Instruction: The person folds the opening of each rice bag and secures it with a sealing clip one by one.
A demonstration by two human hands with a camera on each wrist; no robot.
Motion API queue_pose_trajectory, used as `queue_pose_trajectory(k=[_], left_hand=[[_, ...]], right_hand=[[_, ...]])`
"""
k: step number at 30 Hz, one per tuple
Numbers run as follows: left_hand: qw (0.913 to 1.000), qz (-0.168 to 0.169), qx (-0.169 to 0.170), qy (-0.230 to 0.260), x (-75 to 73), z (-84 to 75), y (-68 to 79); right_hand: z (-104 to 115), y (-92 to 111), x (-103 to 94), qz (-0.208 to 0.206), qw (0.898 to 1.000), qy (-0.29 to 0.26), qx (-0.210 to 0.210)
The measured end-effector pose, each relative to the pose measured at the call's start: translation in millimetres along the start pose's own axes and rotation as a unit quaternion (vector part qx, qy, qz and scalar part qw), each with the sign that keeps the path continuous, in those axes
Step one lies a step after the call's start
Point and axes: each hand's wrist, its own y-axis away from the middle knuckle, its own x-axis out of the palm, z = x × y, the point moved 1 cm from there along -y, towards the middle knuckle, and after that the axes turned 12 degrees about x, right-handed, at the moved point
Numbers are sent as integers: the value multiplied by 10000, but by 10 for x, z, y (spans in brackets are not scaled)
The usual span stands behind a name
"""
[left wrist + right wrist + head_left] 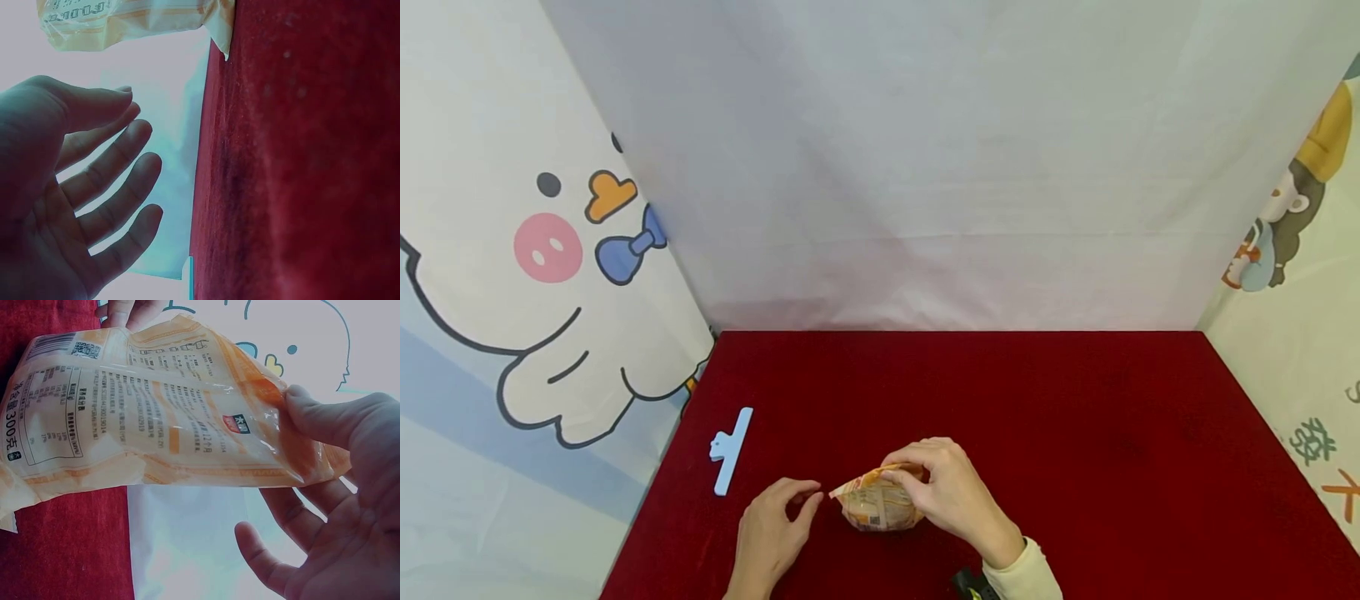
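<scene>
A printed orange and clear plastic food bag [880,508] stands near the front of the red table. My right hand [951,487] pinches its top edge between thumb and fingers. From the right wrist view, the bag [137,419] shows a barcode and rows of printed text, with the thumb [319,415] on its near face. Just left of the bag's pointed corner is my left hand [775,525], fingers loosely bent and nothing in its grasp. The left wrist view shows that palm [56,231] empty, with the bag [125,25] beyond the thumb.
A light blue clip [730,450] with a long straight bar lies on the table to the left. A dark object [973,585] sits by the right sleeve at the front. Printed cloth walls [925,167] enclose the table's back and sides.
</scene>
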Motion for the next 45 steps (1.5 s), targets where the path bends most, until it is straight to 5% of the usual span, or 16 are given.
queue_pose_trajectory(k=[18,45], left_hand=[[9996,-219,-54,-153,-17,79,-2],[9994,-103,-219,-252,-99,169,-3]], right_hand=[[18,-35,-5,37,9999,-82,-84],[21,2,-9,97,9998,-149,89]])
